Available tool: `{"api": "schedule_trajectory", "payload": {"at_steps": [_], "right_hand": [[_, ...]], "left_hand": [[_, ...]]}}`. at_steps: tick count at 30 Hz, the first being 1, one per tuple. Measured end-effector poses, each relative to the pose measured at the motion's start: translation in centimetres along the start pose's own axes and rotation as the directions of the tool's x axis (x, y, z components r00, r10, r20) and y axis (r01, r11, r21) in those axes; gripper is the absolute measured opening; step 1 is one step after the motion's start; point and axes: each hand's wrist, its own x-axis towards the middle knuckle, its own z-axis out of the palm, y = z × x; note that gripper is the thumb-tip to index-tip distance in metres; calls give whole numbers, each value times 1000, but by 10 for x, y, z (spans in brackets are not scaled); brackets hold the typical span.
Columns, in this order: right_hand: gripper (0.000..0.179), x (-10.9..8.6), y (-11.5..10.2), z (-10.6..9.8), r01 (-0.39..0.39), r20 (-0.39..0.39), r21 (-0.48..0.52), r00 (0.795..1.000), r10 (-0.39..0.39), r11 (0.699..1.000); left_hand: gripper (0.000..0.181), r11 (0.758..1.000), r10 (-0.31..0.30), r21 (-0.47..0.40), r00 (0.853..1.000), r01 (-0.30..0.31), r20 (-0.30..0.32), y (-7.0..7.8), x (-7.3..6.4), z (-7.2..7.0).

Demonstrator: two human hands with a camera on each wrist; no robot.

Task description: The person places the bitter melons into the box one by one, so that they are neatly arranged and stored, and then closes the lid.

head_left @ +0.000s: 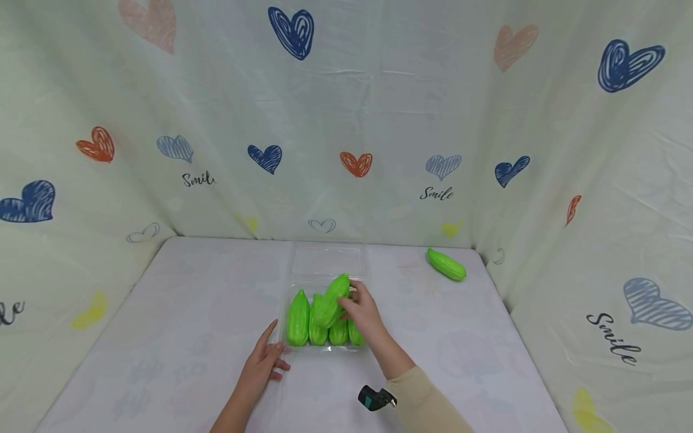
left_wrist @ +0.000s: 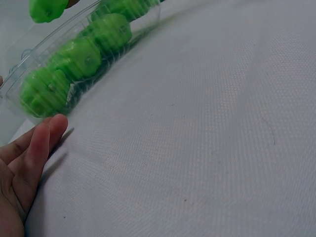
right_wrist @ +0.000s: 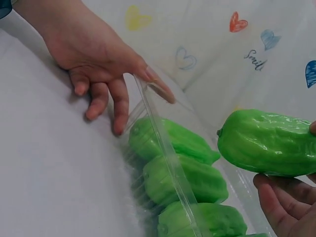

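Note:
A clear plastic box (head_left: 325,349) stands mid-table with several glossy green ridged gourds (head_left: 298,319) side by side in it. My right hand (head_left: 364,310) grips one more green gourd (right_wrist: 266,143) between thumb and fingers, tilted above the row. In the right wrist view that gourd is clear of those in the box. My left hand (head_left: 262,362) is at the box's near left corner, its fingers fairly straight and touching the wall. The left wrist view shows only part of this hand (left_wrist: 22,168), beside the box's near side.
The transparent lid (head_left: 327,260) lies folded back behind the box. Another green gourd (head_left: 446,264) lies at the table's far right corner. A small black device (head_left: 376,398) shows by the right sleeve. A heart-printed curtain (head_left: 325,120) encloses the table's back and sides.

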Motion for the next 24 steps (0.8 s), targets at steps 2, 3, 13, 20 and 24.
{"api": "schedule_trajectory", "payload": {"at_steps": [2, 3, 13, 20, 24], "right_hand": [[54, 3, 4, 3, -13, -1, -38, 1000, 13, 999], [55, 4, 6, 4, -16, -1, -56, 1000, 16, 998], [58, 8, 8, 12, -48, 10, -213, 999, 51, 976], [58, 11, 7, 16, -51, 29, -303, 998, 62, 952], [57, 13, 10, 19, -50, 27, -334, 998, 63, 941]], "left_hand": [[61, 1000, 0, -4, 1000, 0, 1, 0, 0, 0], [61, 1000, -1, -6, 1000, 1, 1, 0, -1, -1], [59, 1000, 3, 1, 1000, -3, -3, 0, 0, 0], [60, 1000, -1, 8, 1000, 1, 1, -1, 0, 0], [61, 1000, -6, 18, 1000, 6, 0, -1, 0, 0]]}}
